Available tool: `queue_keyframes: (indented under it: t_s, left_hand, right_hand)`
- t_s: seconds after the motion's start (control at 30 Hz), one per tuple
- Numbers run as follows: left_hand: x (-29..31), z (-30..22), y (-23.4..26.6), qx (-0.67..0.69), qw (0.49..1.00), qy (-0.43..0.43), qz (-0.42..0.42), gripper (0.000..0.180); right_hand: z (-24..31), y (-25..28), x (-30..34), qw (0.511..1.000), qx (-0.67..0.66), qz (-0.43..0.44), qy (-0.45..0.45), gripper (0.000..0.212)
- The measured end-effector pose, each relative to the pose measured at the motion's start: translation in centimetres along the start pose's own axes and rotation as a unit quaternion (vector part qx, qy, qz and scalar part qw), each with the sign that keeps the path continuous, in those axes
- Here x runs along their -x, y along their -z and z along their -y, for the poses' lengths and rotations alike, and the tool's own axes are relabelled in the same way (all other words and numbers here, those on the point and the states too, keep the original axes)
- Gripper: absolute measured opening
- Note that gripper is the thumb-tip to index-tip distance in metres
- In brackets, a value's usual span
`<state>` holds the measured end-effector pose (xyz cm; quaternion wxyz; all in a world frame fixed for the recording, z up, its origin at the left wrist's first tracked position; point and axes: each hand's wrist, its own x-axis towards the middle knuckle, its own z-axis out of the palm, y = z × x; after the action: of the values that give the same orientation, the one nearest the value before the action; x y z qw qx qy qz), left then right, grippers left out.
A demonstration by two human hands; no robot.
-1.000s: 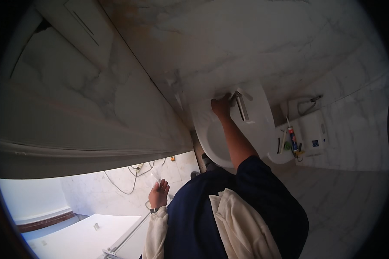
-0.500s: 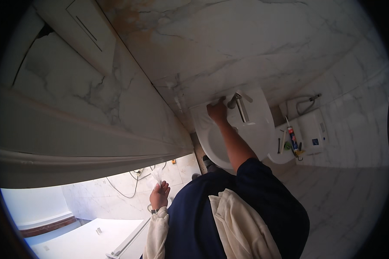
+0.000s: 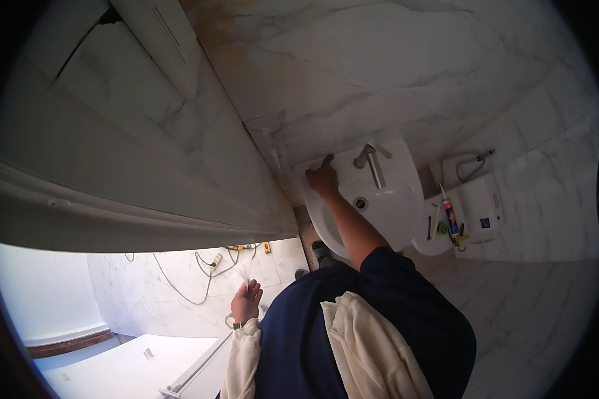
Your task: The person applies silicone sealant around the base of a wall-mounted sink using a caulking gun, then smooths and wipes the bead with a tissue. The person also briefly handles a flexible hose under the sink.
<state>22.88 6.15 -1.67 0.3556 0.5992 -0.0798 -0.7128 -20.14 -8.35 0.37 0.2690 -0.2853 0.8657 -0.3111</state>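
Observation:
My right hand (image 3: 322,179) rests at the back left corner of a white washbasin (image 3: 406,219). One finger stretches toward the wall and the others bend down at the rim; I see nothing held in it. To its right stands a metal faucet (image 3: 374,166) with its lever raised, and the round drain (image 3: 360,203) lies below in the bowl. Low on the left, my left hand (image 3: 245,302) is palm up, its fingers around a translucent whitish piece (image 3: 243,274) that looks like thin plastic.
Right of the basin, a white toilet (image 3: 480,199) carries a sealant tube (image 3: 450,216), a green roll (image 3: 441,228) and thin tools. A grey hose (image 3: 471,166) hangs behind. A pale door panel (image 3: 146,166) fills the left; beyond lie a power strip (image 3: 215,261) and cables.
My right hand has slid left along the basin's back rim, away from the faucet, uncovering the drain. My left hand has barely moved. The view has shifted, showing more of the power strip.

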Motion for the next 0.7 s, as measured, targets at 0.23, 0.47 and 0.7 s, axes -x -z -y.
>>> queue_keyframes:
  t_s: [0.23, 0.47, 0.7]
  left_hand:
    - [0.0, 0.7, 1.3, 0.009, 1.0, 0.006, -0.017, 0.044]
    - [0.2, 1.2, 2.4, 0.016, 1.0, 0.007, -0.001, 0.046]
    - [0.1, 1.6, 3.0, 0.021, 1.0, 0.007, -0.004, 0.047]
  right_hand:
    - [0.7, -2.1, 0.6, 0.999, 0.005, 0.023, 0.021, 0.106]
    - [1.5, -3.4, 1.2, 0.998, 0.045, 0.044, 0.028, 0.105]
    - [1.4, -4.3, 1.1, 0.995, 0.032, 0.073, 0.051, 0.103]
